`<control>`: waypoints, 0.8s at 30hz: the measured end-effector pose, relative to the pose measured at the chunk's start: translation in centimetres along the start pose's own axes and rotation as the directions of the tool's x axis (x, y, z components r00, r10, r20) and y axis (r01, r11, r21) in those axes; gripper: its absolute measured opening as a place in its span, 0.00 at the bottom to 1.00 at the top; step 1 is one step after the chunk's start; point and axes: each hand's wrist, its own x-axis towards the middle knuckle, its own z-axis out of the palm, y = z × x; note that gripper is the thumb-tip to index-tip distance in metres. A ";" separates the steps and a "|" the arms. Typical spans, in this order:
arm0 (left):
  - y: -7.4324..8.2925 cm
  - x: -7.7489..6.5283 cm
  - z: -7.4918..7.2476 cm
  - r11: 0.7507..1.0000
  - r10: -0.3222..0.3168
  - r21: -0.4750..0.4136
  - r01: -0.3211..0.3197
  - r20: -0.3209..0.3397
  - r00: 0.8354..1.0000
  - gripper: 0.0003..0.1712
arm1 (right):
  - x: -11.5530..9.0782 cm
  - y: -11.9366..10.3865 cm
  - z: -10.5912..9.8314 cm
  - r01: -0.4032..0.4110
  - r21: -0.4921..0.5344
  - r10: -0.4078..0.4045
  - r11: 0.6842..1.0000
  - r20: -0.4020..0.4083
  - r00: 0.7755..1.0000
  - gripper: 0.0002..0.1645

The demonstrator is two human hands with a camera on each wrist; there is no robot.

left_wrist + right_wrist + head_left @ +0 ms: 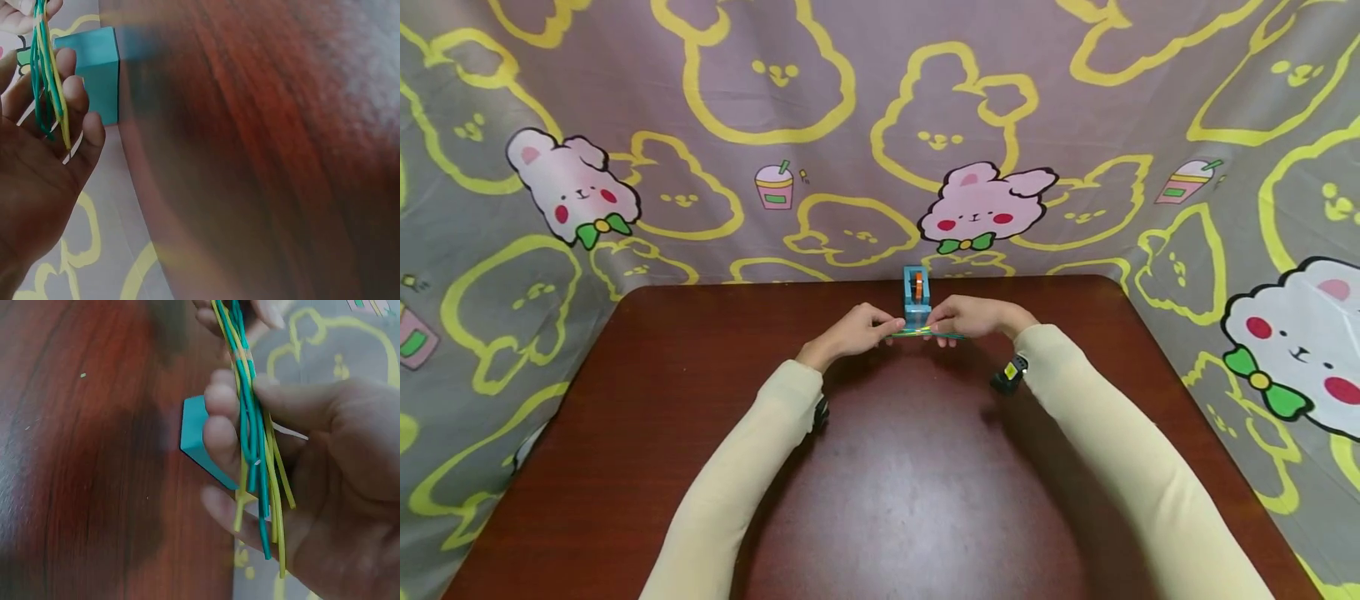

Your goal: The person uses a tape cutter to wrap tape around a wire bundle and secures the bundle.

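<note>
A thin bundle of green and yellow wires (261,450) stretches between both hands above the tabletop. My left hand (859,330) pinches its left end, and loose green and yellow ends hang over the fingers in the left wrist view. The right hand (973,316) grips the other end between thumb and fingers; several cut ends splay across the palm in the right wrist view. Right behind the bundle stands a blue tape dispenser (907,287) with an orange hub. Its front overlaps the hands in the head view.
The dark red-brown table (880,483) spreads out toward me. A patterned curtain (865,83) with cartoon bunnies hangs along its back and sides. Tiny yellow-green scraps (83,375) lie on the wood.
</note>
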 end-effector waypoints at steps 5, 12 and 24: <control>-0.1 0.5 -0.2 0.993 -0.075 -0.094 0.077 0.028 0.997 0.24 | -0.2 -0.3 0.4 0.082 -0.186 -0.099 0.979 -0.086 0.991 0.12; -0.8 1.5 -0.8 0.957 -0.171 -0.217 0.194 0.118 0.978 0.29 | -0.8 -0.5 1.3 0.069 -0.350 -0.156 0.934 -0.226 0.962 0.10; -0.9 2.5 -1.3 0.884 -0.227 -0.311 0.349 0.366 0.902 0.28 | -1.4 0.3 3.8 0.052 -0.591 -0.351 0.805 -0.404 0.845 0.10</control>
